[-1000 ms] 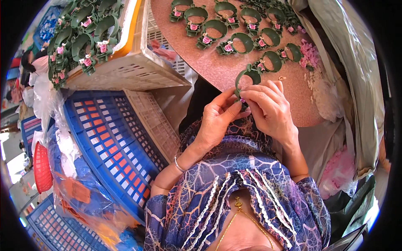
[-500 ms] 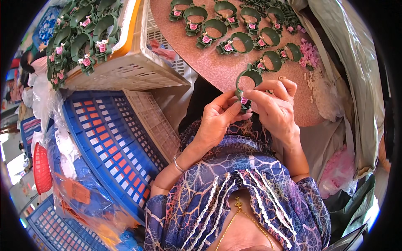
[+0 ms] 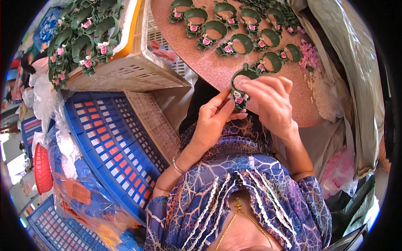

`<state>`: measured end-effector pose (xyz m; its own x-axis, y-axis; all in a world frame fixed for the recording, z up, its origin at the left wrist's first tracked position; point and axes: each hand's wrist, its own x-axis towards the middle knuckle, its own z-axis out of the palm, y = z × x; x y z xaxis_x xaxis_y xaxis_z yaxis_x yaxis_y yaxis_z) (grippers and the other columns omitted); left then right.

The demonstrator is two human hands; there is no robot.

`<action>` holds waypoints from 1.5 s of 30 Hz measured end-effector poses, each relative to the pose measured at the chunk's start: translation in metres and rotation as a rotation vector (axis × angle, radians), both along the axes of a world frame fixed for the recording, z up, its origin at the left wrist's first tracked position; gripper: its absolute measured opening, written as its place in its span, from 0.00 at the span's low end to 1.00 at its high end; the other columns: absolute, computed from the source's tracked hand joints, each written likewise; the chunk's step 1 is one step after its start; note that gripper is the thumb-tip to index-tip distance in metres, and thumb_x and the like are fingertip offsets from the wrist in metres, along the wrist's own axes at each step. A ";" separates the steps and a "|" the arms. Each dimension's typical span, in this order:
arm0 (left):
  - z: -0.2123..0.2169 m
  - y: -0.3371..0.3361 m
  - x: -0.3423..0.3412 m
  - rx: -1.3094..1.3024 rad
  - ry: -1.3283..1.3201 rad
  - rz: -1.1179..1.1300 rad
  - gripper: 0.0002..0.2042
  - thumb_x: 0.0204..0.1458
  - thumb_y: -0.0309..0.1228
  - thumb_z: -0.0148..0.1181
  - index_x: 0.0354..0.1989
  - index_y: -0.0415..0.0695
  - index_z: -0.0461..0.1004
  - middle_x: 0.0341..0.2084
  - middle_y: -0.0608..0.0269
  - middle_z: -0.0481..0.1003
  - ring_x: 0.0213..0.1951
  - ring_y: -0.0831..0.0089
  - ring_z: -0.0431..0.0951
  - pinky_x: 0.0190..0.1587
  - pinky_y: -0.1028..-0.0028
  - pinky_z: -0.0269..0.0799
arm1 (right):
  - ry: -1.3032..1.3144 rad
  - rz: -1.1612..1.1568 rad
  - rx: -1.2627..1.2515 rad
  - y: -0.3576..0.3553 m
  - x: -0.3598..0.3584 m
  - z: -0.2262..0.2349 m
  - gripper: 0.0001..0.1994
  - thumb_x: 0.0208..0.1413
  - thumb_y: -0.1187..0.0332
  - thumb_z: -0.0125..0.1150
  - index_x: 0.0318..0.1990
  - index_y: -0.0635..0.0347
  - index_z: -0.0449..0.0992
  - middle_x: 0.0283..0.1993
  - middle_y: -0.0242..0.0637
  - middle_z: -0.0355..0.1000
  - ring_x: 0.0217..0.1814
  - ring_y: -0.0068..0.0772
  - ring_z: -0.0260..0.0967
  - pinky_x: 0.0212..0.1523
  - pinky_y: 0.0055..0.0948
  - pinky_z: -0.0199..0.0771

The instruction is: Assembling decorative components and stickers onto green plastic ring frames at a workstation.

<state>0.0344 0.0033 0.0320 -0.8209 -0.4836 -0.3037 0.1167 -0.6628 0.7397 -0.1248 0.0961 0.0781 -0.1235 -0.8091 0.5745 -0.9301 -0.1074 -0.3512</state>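
My left hand pinches a dark green plastic ring piece at its lower end, between thumb and fingers. A pink rose with small white parts sits on that end of the ring. Beside the ring, my right hand has its fingers stretched out, slightly blurred, with the fingertips overlapping the ring's right side. Its thumb is mostly hidden, and nothing shows in it. Beyond my hands, several similar green rings with pink roses lie on the round pinkish table.
Pink flower parts and small white pieces lie on the table's right side. At upper left, a white crate bears a pile of finished-looking green rings. A blue basket stands by my left arm, near a red basket.
My right hand has come off the rose, and its fingers have straightened beside the ring. The ring in my left hand has shifted slightly left and its rose shows more fully.
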 end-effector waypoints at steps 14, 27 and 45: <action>0.001 0.002 0.002 -0.188 0.093 0.012 0.22 0.64 0.25 0.51 0.66 0.36 0.60 0.47 0.59 0.73 0.44 0.74 0.77 0.47 0.71 0.80 | -0.190 -0.167 -0.029 -0.001 0.021 0.001 0.13 0.47 0.71 0.67 0.42 0.53 0.79 0.38 0.30 0.74 0.41 0.33 0.70 0.47 0.32 0.62; 0.010 0.004 -0.005 -1.425 -0.274 0.403 0.22 0.59 0.34 0.59 0.60 0.39 0.69 0.47 0.52 0.71 0.43 0.64 0.76 0.43 0.66 0.77 | -1.509 -0.291 0.115 -0.003 0.021 -0.009 0.13 0.67 0.63 0.53 0.50 0.63 0.66 0.35 0.35 0.74 0.26 0.20 0.72 0.26 0.18 0.74; -0.003 -0.012 0.001 -0.349 -0.143 0.356 0.13 0.62 0.32 0.55 0.47 0.33 0.75 0.39 0.50 0.79 0.40 0.61 0.81 0.47 0.66 0.79 | -0.720 -0.430 -0.162 0.012 -0.004 -0.002 0.13 0.57 0.79 0.58 0.49 0.60 0.78 0.34 0.37 0.79 0.33 0.21 0.75 0.30 0.21 0.73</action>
